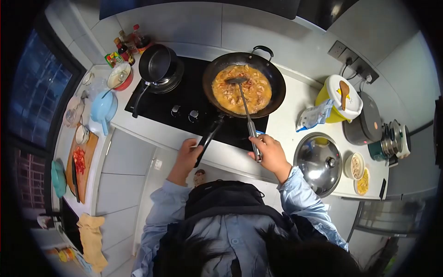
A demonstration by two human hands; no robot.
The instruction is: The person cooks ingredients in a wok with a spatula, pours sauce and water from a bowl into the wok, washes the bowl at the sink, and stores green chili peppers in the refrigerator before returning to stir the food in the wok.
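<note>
A black wok (210, 76) sits on the right side of the black cooktop (189, 94), filled with chunky stew (256, 94) in orange-brown sauce. My right hand (272, 154) is closed around the grey handle of a wok spatula (246, 107); its dark head rests in the sauce near the middle. My left hand (186, 159) is closed at the end of the wok's long handle (211, 134), fingers curled against it. Close to my right wrist, a shiny domed lid (318, 164) lies on the counter.
A small black frying pan (157, 62) stands at the cooktop's left. Left are sauce bottles (124, 51), a blue pan (104, 107) and a cutting board (87, 147) with chopped red food and a knife (75, 180). Right are a yellow tub (325, 97) and two small bowls (355, 166).
</note>
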